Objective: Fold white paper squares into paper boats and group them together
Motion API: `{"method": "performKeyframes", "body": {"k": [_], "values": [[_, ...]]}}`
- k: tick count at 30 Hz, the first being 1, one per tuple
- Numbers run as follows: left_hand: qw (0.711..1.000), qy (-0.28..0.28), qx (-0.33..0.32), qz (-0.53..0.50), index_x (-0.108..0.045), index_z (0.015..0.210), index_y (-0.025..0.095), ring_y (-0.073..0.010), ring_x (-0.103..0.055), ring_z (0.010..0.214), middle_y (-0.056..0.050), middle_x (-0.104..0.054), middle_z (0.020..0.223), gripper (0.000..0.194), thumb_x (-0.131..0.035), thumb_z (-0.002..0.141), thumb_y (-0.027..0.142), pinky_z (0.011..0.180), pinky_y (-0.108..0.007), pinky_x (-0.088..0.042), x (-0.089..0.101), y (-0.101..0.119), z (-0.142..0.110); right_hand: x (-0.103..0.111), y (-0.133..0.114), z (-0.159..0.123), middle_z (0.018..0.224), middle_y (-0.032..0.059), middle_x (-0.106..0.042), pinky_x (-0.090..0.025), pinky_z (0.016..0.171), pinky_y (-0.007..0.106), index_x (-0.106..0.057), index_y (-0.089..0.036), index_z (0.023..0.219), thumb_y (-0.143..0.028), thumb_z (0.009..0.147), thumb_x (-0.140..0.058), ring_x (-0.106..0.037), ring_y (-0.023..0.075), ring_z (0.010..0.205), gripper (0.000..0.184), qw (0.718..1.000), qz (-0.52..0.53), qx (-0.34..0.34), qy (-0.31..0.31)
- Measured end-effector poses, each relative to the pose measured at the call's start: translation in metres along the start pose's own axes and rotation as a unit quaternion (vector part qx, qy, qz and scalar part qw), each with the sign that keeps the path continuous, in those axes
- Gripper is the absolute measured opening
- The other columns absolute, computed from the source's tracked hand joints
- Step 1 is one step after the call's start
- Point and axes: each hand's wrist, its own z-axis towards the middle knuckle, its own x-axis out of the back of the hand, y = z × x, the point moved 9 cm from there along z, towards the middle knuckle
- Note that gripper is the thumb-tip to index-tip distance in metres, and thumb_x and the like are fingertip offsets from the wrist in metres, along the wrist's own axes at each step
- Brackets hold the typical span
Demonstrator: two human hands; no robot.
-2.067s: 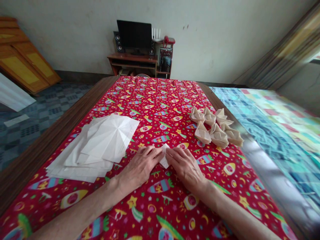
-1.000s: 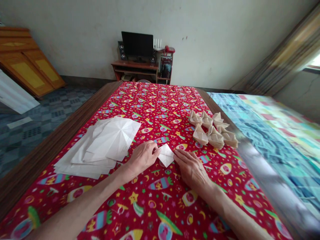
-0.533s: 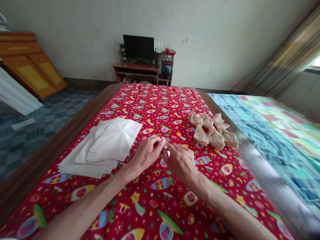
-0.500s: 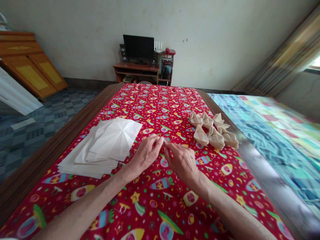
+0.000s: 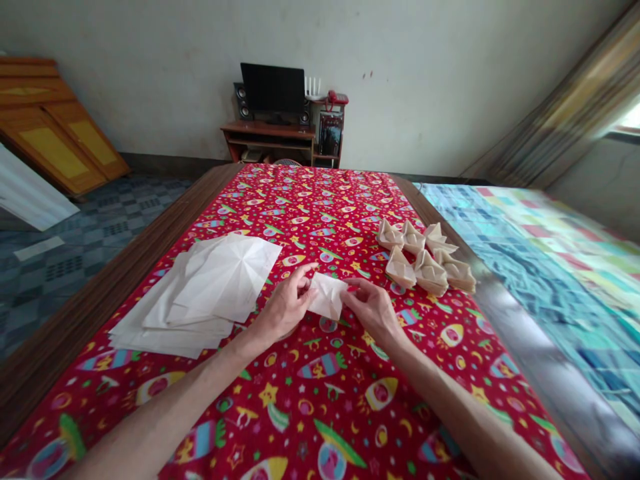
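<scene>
Folded white paper is being held between two hands over the middle of the red rocket-print tablecloth. The left hand is pinching its left edge, forefinger raised; the right hand is gripping its right edge between thumb and bent fingers. One pile of creased white sheets, overlapping too much to count, is lying left; six beige folded-paper pieces are sitting right. Far off, one monitor, two speakers and one red telephone are standing.
</scene>
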Motion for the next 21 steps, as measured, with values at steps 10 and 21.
{"method": "performKeyframes", "body": {"k": [10, 21], "values": [[0.959, -0.027, -0.135, 0.249, -0.054, 0.121, 0.021, -0.0228, -0.051, 0.104, -0.008, -0.053, 0.109, 0.033, -0.049, 0.089, 0.016, 0.092, -0.037, -0.044, -0.012, 0.019, -0.013, -0.019, -0.032, -0.016, 0.116, 0.0106, -0.061, -0.048, 0.089, 0.036, -0.065, -0.020, 0.090, -0.021, 0.091, -0.050, -0.054, 0.0215, 0.110, 0.015, 0.905, -0.253, 0.327, -0.095], [0.970, -0.111, -0.132, 0.169, -0.061, 0.094, 0.019, -0.0213, -0.049, 0.106, -0.006, -0.053, 0.106, 0.013, -0.061, 0.082, 0.015, 0.096, -0.035, -0.041, -0.018, 0.020, -0.017, -0.021, -0.026, -0.036, 0.129, 0.0140, -0.055, -0.045, 0.090, 0.046, -0.065, -0.029, 0.115, -0.014, 0.091, -0.045, -0.047, 0.0280, 0.122, 0.034, 0.842, -0.351, 0.385, -0.141]]}}
